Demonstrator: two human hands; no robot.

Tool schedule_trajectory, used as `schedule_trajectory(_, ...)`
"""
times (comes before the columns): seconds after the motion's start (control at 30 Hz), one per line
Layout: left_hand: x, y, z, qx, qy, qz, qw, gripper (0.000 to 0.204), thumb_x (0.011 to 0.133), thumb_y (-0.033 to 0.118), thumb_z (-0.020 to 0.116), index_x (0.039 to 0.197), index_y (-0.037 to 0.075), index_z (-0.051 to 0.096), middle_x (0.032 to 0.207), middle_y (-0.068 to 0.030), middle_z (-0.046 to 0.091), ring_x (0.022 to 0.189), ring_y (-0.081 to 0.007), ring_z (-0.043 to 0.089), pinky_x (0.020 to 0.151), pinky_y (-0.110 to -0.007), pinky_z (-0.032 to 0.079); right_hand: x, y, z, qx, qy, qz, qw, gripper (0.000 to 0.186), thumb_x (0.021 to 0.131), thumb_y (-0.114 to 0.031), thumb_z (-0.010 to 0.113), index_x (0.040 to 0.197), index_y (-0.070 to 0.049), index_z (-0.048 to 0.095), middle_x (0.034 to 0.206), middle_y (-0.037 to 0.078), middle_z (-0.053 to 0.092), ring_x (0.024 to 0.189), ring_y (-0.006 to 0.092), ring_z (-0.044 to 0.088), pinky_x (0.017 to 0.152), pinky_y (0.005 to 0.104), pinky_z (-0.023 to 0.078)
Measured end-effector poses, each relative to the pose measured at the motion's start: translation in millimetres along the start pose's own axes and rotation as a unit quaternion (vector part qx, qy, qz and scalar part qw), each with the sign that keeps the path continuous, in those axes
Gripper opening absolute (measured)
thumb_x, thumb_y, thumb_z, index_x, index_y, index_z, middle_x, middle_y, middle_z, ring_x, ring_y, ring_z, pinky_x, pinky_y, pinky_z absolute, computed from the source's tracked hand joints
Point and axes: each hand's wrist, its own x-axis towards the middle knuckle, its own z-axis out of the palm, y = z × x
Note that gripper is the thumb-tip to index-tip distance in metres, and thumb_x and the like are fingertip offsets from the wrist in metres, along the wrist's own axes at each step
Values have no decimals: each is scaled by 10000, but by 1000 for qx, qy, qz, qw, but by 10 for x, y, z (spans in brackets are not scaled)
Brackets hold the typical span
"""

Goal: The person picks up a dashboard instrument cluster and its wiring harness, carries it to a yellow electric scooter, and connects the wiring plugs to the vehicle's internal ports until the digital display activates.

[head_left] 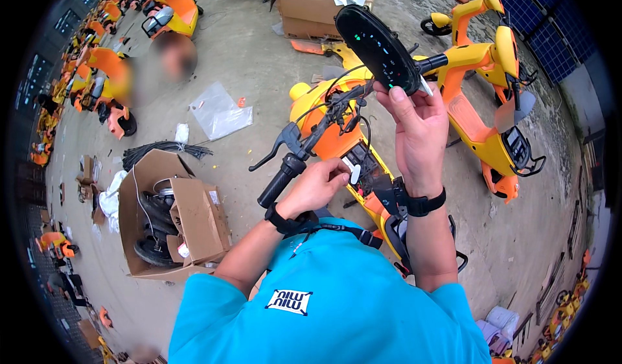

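My right hand (414,121) is raised and closed on the lower end of a black oval scooter dashboard display (379,47), whose face shows small lit green and blue marks. A thin white piece (426,85) sticks up by the fingers of that hand. Lower down, my left hand (319,184) pinches a small white piece (354,172); its exact kind is unclear. Below both hands stands a yellow and orange scooter (337,137) with bare handlebar wiring (346,108). Its black left grip (280,181) and brake lever (275,147) lie beside my left hand.
An open cardboard box (201,218) with black parts stands at the left, near a coil of black cable (162,151). A clear plastic sheet (221,112) lies on the concrete. More scooters (479,92) stand right and far left; another box (304,15) is ahead.
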Motion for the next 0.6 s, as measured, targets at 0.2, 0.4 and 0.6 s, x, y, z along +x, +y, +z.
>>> schedule_trajectory(0.2,-156,-5,62,-54,46,2,997,175,959,102,544,1067,-20,607,867,-50,646,765,-102,596,712,-263,505,-120,101,98,5,-24,2,1000,214,880,9,667,1038,-7,524,1061,147,670,991,197,668,882,314,538)
schedule_trajectory(0.4,-184,127,95,-113,73,36,990,165,964,101,549,1065,-19,602,878,-46,646,764,-100,598,701,-255,506,-238,167,130,-8,-13,-34,999,213,882,7,668,1025,-6,510,1053,156,671,986,186,665,880,298,532)
schedule_trajectory(0.6,-92,300,118,-177,138,86,971,190,964,111,558,1103,-13,594,924,-52,646,780,-98,602,703,-252,504,-315,183,77,-25,9,-37,999,212,886,0,666,1026,0,506,1064,161,665,982,188,665,863,294,540)
